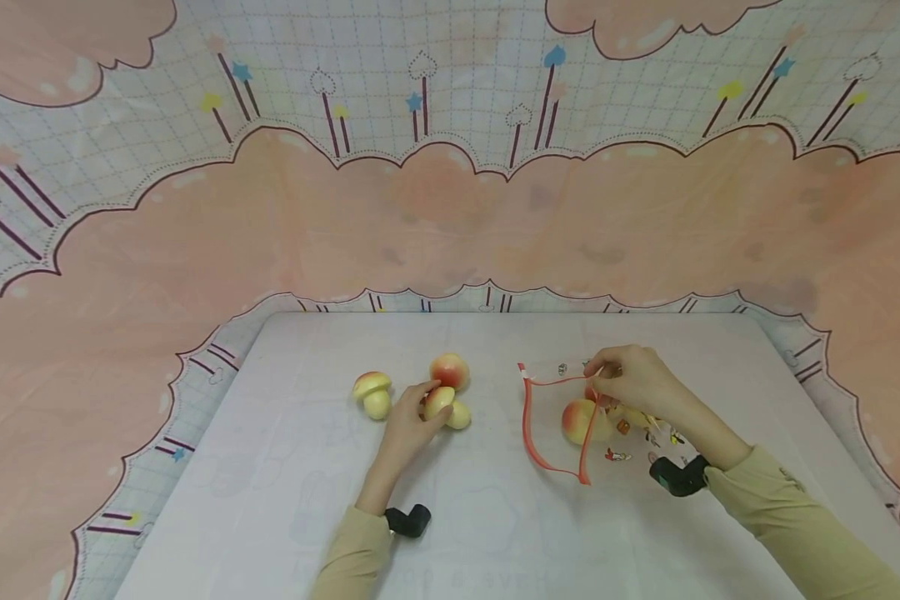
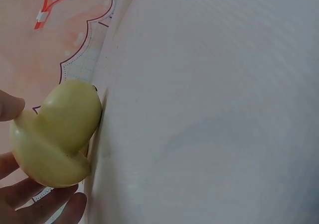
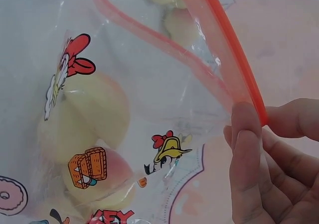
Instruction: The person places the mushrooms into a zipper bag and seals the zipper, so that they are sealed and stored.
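On the white table my left hand [image 1: 405, 425] grips a yellow toy mushroom [image 1: 438, 402] with a reddish patch on its cap. In the left wrist view, thumb and fingers lie round the mushroom [image 2: 62, 129]. My right hand [image 1: 637, 385] pinches the red zip edge of a clear zip bag [image 1: 527, 421], whose mouth gapes toward the left hand. Cartoon prints cover the bag's side in the right wrist view. Inside it lie several yellow-and-red toy pieces [image 3: 97, 107], partly hidden by prints and glare; one looks like a peach [image 1: 576, 421].
A red-and-yellow toy peach [image 1: 450, 371] sits just behind the held mushroom. Another toy mushroom [image 1: 373, 390] lies left of the left hand. The white table [image 1: 270, 467] ends at a patterned cloth backdrop [image 1: 420, 225] behind and at the sides.
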Tool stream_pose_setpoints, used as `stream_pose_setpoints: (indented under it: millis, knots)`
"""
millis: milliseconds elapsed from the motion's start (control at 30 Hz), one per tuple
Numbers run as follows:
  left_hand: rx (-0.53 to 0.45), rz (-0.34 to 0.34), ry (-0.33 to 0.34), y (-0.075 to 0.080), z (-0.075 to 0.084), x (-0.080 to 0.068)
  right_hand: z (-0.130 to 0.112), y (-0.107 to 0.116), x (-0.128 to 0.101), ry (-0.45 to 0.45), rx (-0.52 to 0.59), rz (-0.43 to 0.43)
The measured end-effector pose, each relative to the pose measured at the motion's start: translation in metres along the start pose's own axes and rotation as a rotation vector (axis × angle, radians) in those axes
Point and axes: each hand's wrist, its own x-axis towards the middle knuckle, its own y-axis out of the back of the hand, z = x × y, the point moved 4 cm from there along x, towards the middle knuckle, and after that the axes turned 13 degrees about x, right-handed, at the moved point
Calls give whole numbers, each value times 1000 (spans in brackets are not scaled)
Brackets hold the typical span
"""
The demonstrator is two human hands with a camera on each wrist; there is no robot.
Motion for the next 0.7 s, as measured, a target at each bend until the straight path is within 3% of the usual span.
stream_pose_setpoints:
  millis: [333, 700]
  knots:
    - [-52, -34, 50, -3, -2, 0, -2, -1, -1, 11, 17, 0]
    - [-64, -34, 47, -3, -2, 0, 0, -2, -2, 2, 22, -2]
